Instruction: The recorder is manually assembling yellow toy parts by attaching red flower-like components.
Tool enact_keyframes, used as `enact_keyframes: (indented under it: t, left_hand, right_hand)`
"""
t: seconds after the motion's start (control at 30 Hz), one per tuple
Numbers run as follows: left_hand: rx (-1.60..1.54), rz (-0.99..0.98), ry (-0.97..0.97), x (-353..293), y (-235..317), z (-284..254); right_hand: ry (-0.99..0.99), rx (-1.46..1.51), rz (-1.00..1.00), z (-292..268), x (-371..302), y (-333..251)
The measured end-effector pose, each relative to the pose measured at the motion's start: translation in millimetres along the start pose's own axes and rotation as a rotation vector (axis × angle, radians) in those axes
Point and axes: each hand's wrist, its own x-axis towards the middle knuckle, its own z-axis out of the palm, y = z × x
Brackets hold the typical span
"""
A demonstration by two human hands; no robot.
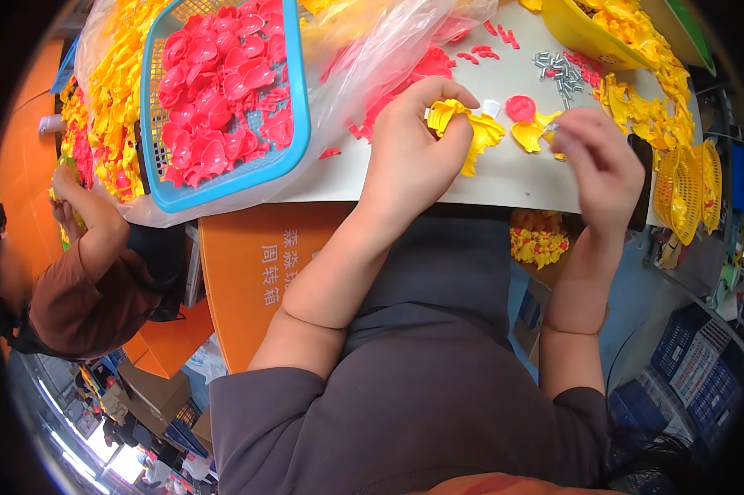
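Observation:
My left hand [417, 153] is closed on a yellow molded plastic part [482, 140], held just over the near edge of the white table [339, 180]. To its right, my right hand [599, 161] is slightly blurred, its thumb and fingers pinching a small silvery piece [551, 129]. Between the hands lie a round red plastic part [520, 108] and another yellow piece [527, 134]. A small white block [491, 107] sits behind the held part. Farther back is a pile of short metal pins [563, 76], with small red pieces [585, 69] beside it.
A blue basket [302, 124] full of red parts stands at the left on clear plastic sheeting. Yellow parts fill a yellow bowl [571, 37] at the back right. Yellow mesh baskets [677, 198] hang at the right edge. Another person [95, 285] works at the left.

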Motion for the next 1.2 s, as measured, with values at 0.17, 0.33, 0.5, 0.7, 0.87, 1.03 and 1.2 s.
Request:
enact_keyframes:
  t: [0.17,0.33,0.5,0.7,0.87,1.03,1.2]
  left_hand:
    - [-0.189,-0.061,-0.034,-5.3,5.5,-1.2]
    - [-0.218,-0.101,-0.037,-6.6,4.0,-2.8]
    - [-0.280,-0.104,-0.046,-6.8,0.5,-1.1]
    - [-0.303,-0.139,-0.060,-7.2,8.8,-3.0]
    - [-0.429,-0.191,-0.085,-10.2,14.6,-4.5]
    - [-0.537,-0.166,-0.201,-15.3,10.3,-5.4]
    - [-0.520,-0.164,-0.237,-14.7,12.6,-9.6]
  right_hand:
    - [-0.083,-0.140,-0.236,29.2,2.1,-14.7]
    - [-0.028,-0.195,-0.281,31.8,-2.4,-16.5]
    - [-0.050,-0.184,-0.356,31.0,-3.3,-14.8]
    - [-0.067,-0.204,-0.346,31.0,-5.1,-16.3]
    - [-0.134,-0.254,-0.360,30.9,-7.9,-20.4]
    - [-0.048,-0.275,-0.380,40.1,-12.3,-22.9]
    - [-0.038,-0.095,-0.155,41.9,-22.1,-26.1]
